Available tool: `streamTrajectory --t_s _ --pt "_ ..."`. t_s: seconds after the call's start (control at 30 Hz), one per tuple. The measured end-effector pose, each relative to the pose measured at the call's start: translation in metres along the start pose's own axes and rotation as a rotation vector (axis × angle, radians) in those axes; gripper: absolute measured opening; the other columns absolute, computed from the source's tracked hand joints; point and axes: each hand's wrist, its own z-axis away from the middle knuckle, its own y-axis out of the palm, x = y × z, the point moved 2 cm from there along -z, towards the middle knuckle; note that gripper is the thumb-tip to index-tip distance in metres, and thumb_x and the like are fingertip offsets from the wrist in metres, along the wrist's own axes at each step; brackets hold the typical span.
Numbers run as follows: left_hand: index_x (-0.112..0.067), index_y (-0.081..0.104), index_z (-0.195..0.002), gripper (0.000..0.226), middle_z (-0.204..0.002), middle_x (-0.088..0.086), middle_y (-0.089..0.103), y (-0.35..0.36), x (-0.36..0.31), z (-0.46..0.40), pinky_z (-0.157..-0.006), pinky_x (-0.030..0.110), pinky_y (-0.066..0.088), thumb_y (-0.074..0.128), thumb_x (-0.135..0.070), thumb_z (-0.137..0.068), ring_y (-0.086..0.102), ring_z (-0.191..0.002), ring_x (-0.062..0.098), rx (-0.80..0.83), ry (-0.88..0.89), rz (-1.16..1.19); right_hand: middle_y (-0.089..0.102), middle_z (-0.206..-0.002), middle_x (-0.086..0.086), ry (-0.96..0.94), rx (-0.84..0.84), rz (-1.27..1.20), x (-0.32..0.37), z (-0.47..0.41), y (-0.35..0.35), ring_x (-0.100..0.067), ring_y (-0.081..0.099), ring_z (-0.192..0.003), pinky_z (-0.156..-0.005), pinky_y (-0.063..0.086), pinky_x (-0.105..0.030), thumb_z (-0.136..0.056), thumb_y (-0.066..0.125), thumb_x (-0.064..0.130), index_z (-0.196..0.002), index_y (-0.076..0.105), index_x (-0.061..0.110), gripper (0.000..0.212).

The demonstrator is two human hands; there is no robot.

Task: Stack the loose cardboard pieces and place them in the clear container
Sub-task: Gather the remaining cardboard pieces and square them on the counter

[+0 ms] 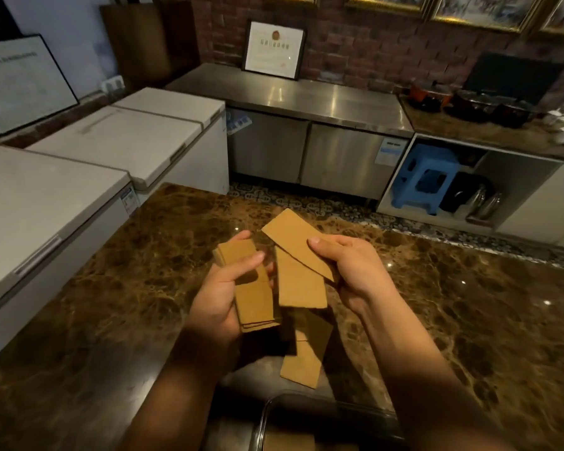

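Note:
My left hand (223,289) grips a small stack of tan cardboard pieces (253,297) above the brown marble counter (111,288). Just to its right, my right hand (349,265) pinches two more cardboard pieces (298,278), one slanted over the other. Another loose cardboard piece (302,359) lies flat on the counter below the hands. The clear container (274,421) sits at the bottom edge between my forearms, with brown cardboard showing inside it; most of it is cut off.
White chest freezers (79,164) stand along the left side of the counter. Across the tiled aisle are a steel cabinet (306,125), a blue stool (427,177) and a side counter with dark bowls (489,109).

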Motion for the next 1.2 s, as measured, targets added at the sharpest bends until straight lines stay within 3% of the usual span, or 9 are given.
streamTrajectory --t_s 0.1,0.3,0.47,0.67,0.77,0.93,1.0,1.07,1.2 --pt "-0.021 0.056 -0.136 0.073 -0.122 0.019 0.07 0.027 0.001 0.006 -0.082 0.053 0.058 0.073 0.004 -0.07 0.069 -0.109 0.037 0.099 0.044 -0.152 0.079 -0.091 -0.016 -0.048 0.045 -0.067 0.003 0.019 0.006 -0.024 0.077 -0.076 -0.059 0.06 -0.031 -0.091 0.07 0.013 -0.106 0.073 0.004 0.018" --pt "-0.035 0.066 -0.118 0.072 -0.105 0.004 0.076 0.039 -0.002 0.011 -0.067 0.044 0.061 0.068 0.007 -0.06 0.074 -0.095 0.028 0.0 0.155 -0.207 0.079 -0.096 -0.016 -0.087 -0.074 -0.225 0.006 0.038 -0.006 -0.029 0.076 -0.087 -0.072 0.062 -0.039 -0.094 0.067 0.02 -0.109 0.07 0.004 0.022" --pt "-0.038 0.066 -0.118 0.072 -0.101 0.001 0.078 0.042 -0.002 0.014 -0.064 0.042 0.062 0.068 0.007 -0.061 0.075 -0.092 0.026 0.04 0.147 -0.199 0.079 -0.093 -0.014 -0.11 -0.116 -0.207 0.001 0.046 -0.006 -0.027 0.076 -0.081 -0.057 0.06 -0.029 -0.096 0.065 0.023 -0.11 0.068 0.006 0.022" --pt "-0.04 0.07 -0.118 0.075 -0.119 0.01 0.071 0.043 0.0 0.018 -0.081 0.065 0.056 0.059 0.002 -0.057 0.064 -0.111 0.043 0.094 0.093 -0.148 0.08 -0.091 -0.008 -0.199 -0.109 -0.116 0.0 0.047 -0.002 -0.023 0.078 -0.082 -0.057 0.06 -0.029 -0.098 0.062 0.023 -0.109 0.068 0.009 0.019" --pt "-0.037 0.073 -0.115 0.069 -0.111 0.007 0.076 0.044 0.002 0.016 -0.074 0.058 0.059 0.055 -0.003 -0.058 0.065 -0.109 0.042 0.108 0.092 -0.105 0.08 -0.092 -0.006 -0.191 -0.104 -0.105 -0.001 0.047 0.003 -0.022 0.078 -0.083 -0.059 0.06 -0.03 -0.099 0.059 0.023 -0.108 0.069 0.013 0.017" --pt "-0.034 0.066 -0.126 0.067 -0.112 0.018 0.074 0.045 0.0 0.015 -0.069 0.058 0.058 0.05 -0.002 -0.069 0.074 -0.089 0.042 0.149 0.109 0.031 0.08 -0.091 0.003 -0.325 -0.135 -0.019 0.001 0.049 0.004 -0.016 0.077 -0.081 -0.065 0.062 -0.034 -0.101 0.053 0.021 -0.094 0.074 0.034 0.026" --pt "-0.036 0.063 -0.127 0.057 -0.113 0.017 0.074 0.043 0.0 0.012 -0.072 0.054 0.06 0.048 -0.001 -0.084 0.075 -0.091 0.035 0.085 0.16 0.012 0.077 -0.094 0.019 -0.499 -0.19 0.134 0.004 0.054 0.005 -0.005 0.074 -0.087 -0.076 0.061 -0.035 -0.1 0.055 0.021 -0.089 0.073 0.048 0.034" --pt "-0.036 0.065 -0.124 0.038 -0.112 0.015 0.075 0.044 -0.001 0.01 -0.072 0.048 0.061 0.051 -0.014 -0.097 0.075 -0.095 0.03 0.038 0.176 -0.036 0.075 -0.094 0.028 -0.642 -0.137 0.248 0.003 0.06 0.013 0.001 0.072 -0.088 -0.073 0.061 -0.026 -0.1 0.056 0.021 -0.096 0.069 0.059 0.04" --pt "-0.038 0.064 -0.125 0.03 -0.115 0.009 0.075 0.043 0.001 0.009 -0.074 0.047 0.061 0.053 -0.034 -0.097 0.073 -0.103 0.03 0.0 0.152 -0.086 0.075 -0.094 0.028 -0.637 -0.095 0.28 -0.004 0.059 0.023 0.002 0.072 -0.087 -0.066 0.056 -0.015 -0.101 0.055 0.024 -0.103 0.067 0.051 0.03"
